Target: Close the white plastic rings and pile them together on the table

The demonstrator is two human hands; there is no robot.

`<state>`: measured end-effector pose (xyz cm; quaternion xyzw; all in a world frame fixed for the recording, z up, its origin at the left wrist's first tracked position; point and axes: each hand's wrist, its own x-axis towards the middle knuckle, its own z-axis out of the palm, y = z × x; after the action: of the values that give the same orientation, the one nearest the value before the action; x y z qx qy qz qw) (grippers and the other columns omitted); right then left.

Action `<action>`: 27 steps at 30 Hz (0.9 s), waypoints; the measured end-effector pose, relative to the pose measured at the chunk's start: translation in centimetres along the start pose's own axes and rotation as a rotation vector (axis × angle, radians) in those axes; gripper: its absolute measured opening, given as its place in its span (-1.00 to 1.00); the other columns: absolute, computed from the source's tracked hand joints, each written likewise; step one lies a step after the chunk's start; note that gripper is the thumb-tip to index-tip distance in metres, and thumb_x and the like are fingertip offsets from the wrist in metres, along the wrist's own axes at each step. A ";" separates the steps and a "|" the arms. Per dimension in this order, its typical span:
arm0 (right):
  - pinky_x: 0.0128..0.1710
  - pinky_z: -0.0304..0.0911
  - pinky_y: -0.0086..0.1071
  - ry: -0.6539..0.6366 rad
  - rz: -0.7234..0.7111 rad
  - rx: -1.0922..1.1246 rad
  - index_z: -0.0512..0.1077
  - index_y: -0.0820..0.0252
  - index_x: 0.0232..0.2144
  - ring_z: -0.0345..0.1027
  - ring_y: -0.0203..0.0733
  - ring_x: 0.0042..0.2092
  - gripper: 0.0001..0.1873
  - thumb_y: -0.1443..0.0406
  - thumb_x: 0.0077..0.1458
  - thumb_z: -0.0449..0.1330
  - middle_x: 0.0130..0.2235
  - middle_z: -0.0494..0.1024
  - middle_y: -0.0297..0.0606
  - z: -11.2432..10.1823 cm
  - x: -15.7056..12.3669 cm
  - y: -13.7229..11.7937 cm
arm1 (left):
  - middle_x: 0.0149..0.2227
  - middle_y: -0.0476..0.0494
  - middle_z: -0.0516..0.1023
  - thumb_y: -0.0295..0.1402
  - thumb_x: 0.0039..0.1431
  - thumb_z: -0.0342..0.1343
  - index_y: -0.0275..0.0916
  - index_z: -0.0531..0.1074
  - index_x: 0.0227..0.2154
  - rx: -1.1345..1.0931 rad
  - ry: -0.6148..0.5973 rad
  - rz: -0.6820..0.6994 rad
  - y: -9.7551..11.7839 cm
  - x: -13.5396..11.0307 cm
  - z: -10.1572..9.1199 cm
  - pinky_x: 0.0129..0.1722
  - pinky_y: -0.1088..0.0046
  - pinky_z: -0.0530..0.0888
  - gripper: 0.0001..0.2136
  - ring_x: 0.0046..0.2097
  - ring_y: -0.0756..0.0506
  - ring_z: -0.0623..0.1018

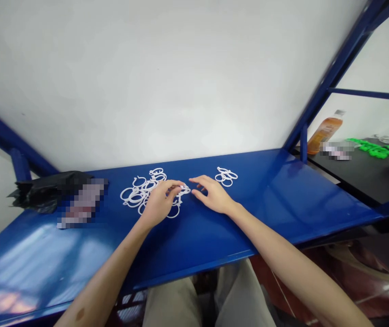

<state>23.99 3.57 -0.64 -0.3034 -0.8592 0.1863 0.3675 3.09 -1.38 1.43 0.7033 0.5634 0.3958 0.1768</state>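
Both forearms bare, no sleeves, watch or rings visible. Left hand (160, 202) and right hand (211, 195) ungloved. Light khaki trousers (194, 304) cover the lap below.

On the blue surface (276, 200), the left hand (158, 204) rests on a loose pile of white rings (140, 193), its fingers (176, 185) pinching one ring beside the right hand (213, 195), which lies with fingers spread. A smaller cluster of rings (226, 176) sits just beyond. A black bag (44, 193) lies far left; an orange bottle (326, 131) and green pieces (375, 149) occupy the neighbouring black table (361, 177).
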 end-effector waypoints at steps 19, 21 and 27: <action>-0.21 0.37 -0.38 0.149 -0.020 0.109 0.53 0.18 -0.23 0.45 -0.26 -0.26 -0.87 0.34 0.27 0.16 -0.27 0.58 -0.26 0.2 0.3 -0.5 | 0.03 -0.20 0.53 -0.13 0.19 0.19 -0.15 0.38 0.09 0.199 -0.159 0.201 -0.5 -1.3 1.8 0.13 0.11 0.34 -0.56 0.11 -0.24 0.42; -0.20 0.38 -0.37 0.167 -0.042 0.106 0.53 0.18 -0.24 0.45 -0.25 -0.24 -0.87 0.34 0.28 0.16 -0.26 0.57 -0.24 0.2 0.3 -0.7 | 0.02 -0.20 0.53 -0.11 0.19 0.18 -0.17 0.40 0.04 0.216 -0.158 0.196 -0.3 -1.3 2.1 0.12 0.11 0.34 -0.59 0.11 -0.25 0.41; -0.23 0.43 -0.36 0.194 -0.023 0.143 0.46 0.16 -0.17 0.47 -0.25 -0.27 -0.89 0.28 0.28 0.16 -0.24 0.55 -0.24 1.0 0.0 -1.2 | -0.04 -0.24 0.54 -0.11 0.22 0.14 -0.23 0.46 -0.09 0.267 -0.142 0.205 0.1 -1.4 2.7 0.07 0.11 0.35 -0.68 0.06 -0.25 0.43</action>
<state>22.78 2.55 -0.66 -0.2830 -0.8074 0.2127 0.4719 5.13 -2.21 -0.68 0.8004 0.5225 0.2828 0.0802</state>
